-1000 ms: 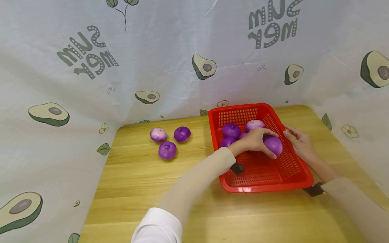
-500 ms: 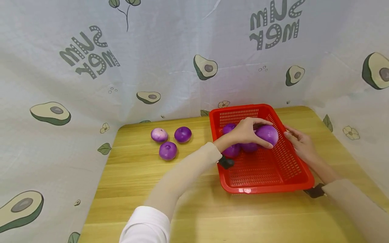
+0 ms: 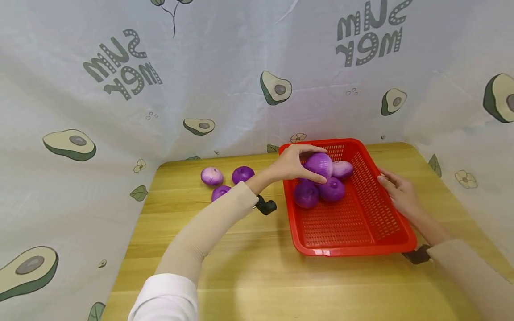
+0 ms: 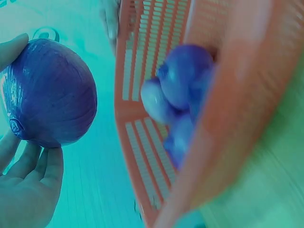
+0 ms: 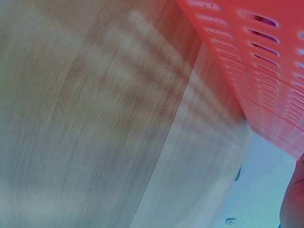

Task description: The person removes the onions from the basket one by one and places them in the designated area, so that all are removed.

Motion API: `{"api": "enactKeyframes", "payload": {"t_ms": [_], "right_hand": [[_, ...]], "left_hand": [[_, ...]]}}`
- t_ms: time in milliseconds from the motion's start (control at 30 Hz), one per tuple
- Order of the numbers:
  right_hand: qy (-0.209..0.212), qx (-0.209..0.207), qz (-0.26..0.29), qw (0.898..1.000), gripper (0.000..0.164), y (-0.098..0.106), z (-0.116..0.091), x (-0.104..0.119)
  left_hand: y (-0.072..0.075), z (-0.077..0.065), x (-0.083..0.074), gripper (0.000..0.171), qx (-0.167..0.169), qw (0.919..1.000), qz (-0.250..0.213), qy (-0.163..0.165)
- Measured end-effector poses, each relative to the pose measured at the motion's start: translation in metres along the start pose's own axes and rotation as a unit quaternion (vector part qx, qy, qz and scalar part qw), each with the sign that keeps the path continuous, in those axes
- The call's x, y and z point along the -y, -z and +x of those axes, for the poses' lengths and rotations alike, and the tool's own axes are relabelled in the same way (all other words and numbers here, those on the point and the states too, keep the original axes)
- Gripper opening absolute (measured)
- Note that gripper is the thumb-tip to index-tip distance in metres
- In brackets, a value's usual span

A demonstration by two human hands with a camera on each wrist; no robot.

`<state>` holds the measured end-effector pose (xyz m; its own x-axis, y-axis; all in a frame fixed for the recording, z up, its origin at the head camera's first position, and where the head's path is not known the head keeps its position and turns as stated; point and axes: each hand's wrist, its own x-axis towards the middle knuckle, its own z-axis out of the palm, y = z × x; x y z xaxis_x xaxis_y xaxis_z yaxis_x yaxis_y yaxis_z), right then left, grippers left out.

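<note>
My left hand (image 3: pixel 291 164) holds a purple onion (image 3: pixel 319 166) between thumb and fingers, above the left part of a red plastic basket (image 3: pixel 349 249). In the left wrist view the onion (image 4: pixel 52 92) sits between the thumb above and fingertips below, apart from the basket wall. Inside the basket lie two purple onions (image 3: pixel 331 190) and a paler one (image 3: pixel 342 169); the left hand and its onion partly hide what is behind them. My right hand (image 3: pixel 401 194) grips the basket's right rim, thumb near the top edge. The right wrist view catches only part of that hand (image 5: pixel 293 199) against the slotted wall.
Left of the basket, a pale onion (image 3: pixel 212 176) and a dark purple onion (image 3: pixel 242 175) rest on the wooden table (image 3: pixel 257 276). A third onion (image 3: pixel 220 192) there is partly covered by the left sleeve. A printed cloth (image 3: pixel 225 80) hangs behind the table.
My left hand has lifted the onion and carried it leftward across the basket, uncovering the pale onion. The left sleeve now overlaps a table onion. My right hand stays at the rim.
</note>
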<state>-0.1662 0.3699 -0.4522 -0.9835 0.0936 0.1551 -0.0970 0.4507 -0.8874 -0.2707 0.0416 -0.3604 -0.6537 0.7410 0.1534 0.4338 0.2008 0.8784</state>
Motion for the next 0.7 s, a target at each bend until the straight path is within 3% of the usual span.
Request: {"api": "enactKeyframes", "payload": {"t_ms": [133,333,700], "right_hand": [[0.002,-0.002,-0.010,1.000,0.055,0.000,0.000,0.001],[0.004,-0.002,-0.037,0.999,0.054,-0.001,0.000,0.001],[0.001,0.002,-0.001,1.000,0.056,0.000,-0.001,0.002]], "left_hand": [[0.019,-0.016,0.006,0.069,-0.012,0.9999,0.001,0.008],[0.041,-0.037,0.019,0.069,-0.026,0.9986,-0.032,0.035],[0.061,-0.068,0.037,0.067,-0.061,0.9966,-0.011,0.055]]}}
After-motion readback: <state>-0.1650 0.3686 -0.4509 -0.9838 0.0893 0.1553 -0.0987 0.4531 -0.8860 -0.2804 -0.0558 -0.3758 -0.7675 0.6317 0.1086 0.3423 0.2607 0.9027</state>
